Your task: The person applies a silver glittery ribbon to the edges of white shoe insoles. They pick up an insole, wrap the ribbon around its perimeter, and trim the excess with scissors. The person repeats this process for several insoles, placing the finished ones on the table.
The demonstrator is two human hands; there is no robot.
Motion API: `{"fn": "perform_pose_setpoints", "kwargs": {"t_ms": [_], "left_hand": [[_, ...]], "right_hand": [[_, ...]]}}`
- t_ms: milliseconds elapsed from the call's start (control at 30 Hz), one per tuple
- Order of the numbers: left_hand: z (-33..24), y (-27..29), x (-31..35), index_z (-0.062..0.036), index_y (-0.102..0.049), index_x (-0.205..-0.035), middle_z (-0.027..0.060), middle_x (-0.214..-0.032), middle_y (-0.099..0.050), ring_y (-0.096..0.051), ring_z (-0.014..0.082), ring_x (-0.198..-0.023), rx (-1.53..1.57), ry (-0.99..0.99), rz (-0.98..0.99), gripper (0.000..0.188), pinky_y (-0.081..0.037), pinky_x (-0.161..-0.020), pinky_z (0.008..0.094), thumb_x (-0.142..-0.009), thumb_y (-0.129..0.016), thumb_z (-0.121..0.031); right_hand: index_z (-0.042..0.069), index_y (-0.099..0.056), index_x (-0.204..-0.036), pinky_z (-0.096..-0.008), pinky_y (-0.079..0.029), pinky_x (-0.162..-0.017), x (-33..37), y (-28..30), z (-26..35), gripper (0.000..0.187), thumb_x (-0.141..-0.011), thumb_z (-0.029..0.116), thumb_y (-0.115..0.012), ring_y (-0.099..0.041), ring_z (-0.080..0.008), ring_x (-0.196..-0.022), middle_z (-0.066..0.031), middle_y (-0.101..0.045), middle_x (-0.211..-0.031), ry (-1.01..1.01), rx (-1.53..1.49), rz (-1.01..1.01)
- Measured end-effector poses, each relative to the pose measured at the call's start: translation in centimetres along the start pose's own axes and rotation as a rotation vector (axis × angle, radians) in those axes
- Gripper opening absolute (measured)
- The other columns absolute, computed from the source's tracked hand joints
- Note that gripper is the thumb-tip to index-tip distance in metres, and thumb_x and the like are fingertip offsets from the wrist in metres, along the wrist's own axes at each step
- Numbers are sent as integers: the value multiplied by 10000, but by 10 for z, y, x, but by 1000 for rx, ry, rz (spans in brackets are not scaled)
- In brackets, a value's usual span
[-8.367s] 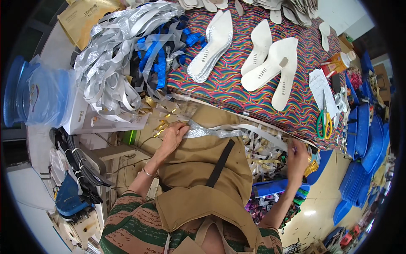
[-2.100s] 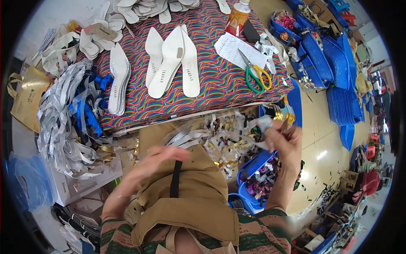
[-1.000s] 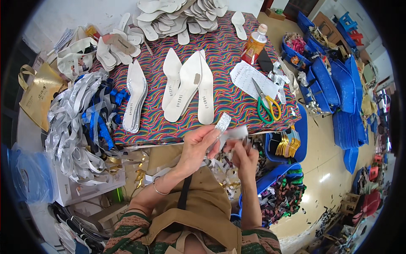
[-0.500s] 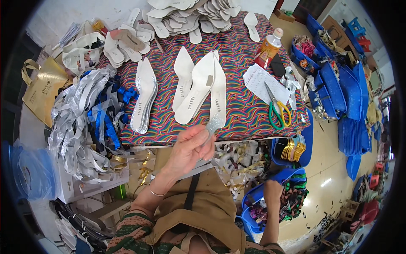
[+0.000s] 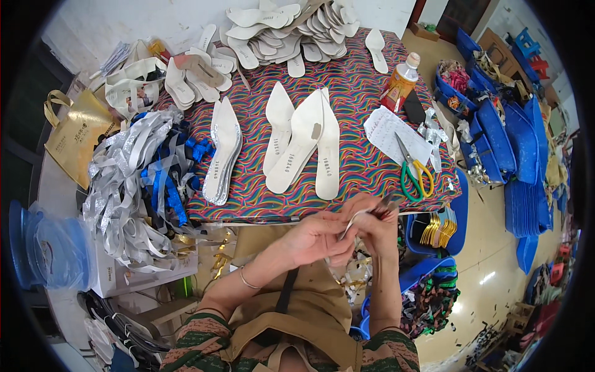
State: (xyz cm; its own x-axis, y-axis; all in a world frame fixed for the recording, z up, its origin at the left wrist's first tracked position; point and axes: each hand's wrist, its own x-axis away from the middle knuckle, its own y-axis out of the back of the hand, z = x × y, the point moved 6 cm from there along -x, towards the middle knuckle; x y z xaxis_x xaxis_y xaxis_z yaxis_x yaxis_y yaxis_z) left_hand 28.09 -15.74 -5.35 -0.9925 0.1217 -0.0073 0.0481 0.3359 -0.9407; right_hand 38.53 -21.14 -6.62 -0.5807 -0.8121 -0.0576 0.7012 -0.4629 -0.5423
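In front of the table's near edge, my left hand and my right hand are brought together with bent fingers. A thin pale strip, silvery on one side, is pinched between them. A small dark piece sticks up from the fingers of my right hand; its kind is hard to make out. Beyond my hands, three white shoe insoles lie partly overlapping on the patterned cloth. To their left is a neat stack of insoles with glittery silver edges.
Green-and-yellow-handled scissors rest on a written paper sheet beside a bottle. Silver ribbons hang off the left side. A large insole pile stands at the back. Blue bins of scraps sit at the lower right.
My right hand has risen from the blue bin of dark scraps to meet my left. My left hand has moved right and slightly down with the silvery strip, away from the insoles.
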Motion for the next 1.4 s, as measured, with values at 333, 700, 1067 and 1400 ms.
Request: {"fn": "perform_pose_setpoints", "kwargs": {"t_ms": [333, 700, 1067, 1400], "left_hand": [[-165, 83, -32, 30, -354, -1324, 235, -1261, -421, -387, 379, -1201, -2020, -820, -1159, 928, -328, -1012, 442, -595, -859, -243], [-160, 47, -25, -10, -330, -1346, 180, -1167, -470, -494, 328, -1134, -1804, -875, -944, 931, -428, -960, 410, -565, -833, -76], [-76, 6, 30, 6, -233, -1432, 160, -1270, -461, -529, 247, -1151, -1156, -541, -778, 1031, -468, -942, 358, -635, -870, -145], [-3, -31, 76, -21, -365, -1373, 162, -1273, -410, -462, 319, -1138, -1727, -682, -878, 840, -401, -968, 420, -664, -812, -72]], "right_hand": [[19, -618, -906, -219, -260, -403, -106, 0, -15, 148, -895, 166, -610, -377, -29, -462, -35, -636, -709, -113, 312, -128], [-73, -606, -981, -359, -469, -618, -131, 18, -57, 273, -873, 177, -581, -611, -184, -645, -108, -651, -738, -34, 927, -246], [29, -670, -1071, -233, -375, -514, -37, -43, 42, 209, -890, 117, -612, -512, -70, -608, 33, -596, -716, 162, 450, 104], [-36, -599, -931, -238, -297, -534, 18, -42, 22, 132, -884, 73, -657, -363, -50, -625, 17, -470, -668, 41, 712, 156]]}}
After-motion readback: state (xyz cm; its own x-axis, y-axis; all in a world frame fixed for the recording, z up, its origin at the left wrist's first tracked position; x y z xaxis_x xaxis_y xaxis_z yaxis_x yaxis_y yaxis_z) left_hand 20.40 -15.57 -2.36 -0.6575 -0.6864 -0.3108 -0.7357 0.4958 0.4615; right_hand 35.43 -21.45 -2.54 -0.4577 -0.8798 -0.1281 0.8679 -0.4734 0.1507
